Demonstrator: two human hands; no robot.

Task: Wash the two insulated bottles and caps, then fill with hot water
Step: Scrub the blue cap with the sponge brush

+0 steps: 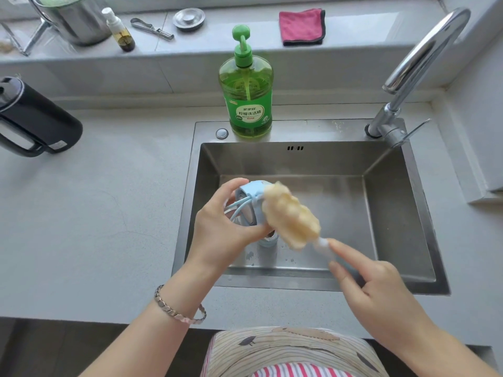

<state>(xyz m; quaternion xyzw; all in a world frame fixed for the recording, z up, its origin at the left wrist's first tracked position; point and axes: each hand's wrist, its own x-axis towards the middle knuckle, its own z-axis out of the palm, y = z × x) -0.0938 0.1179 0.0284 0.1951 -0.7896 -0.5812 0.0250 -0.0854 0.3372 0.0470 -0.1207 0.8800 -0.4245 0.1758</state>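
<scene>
Your grey countertop carried a black kettle at your left | green soap bottle stood on the sink rim.

Setting: domestic kitchen, sink station, seen from above.

Evidence:
- Stainless steel sink set into a grey countertop, centre of frame.
- Chrome gooseneck faucet, upper right.
- Green pump bottle of dish soap on the sink's back rim.
- Black electric kettle, left edge.
- Ledge along the top of the frame: folded pink cloth, metal sink strainer, small spray bottle, steel pot, and a metal hand tool, possibly a peeler.
</scene>
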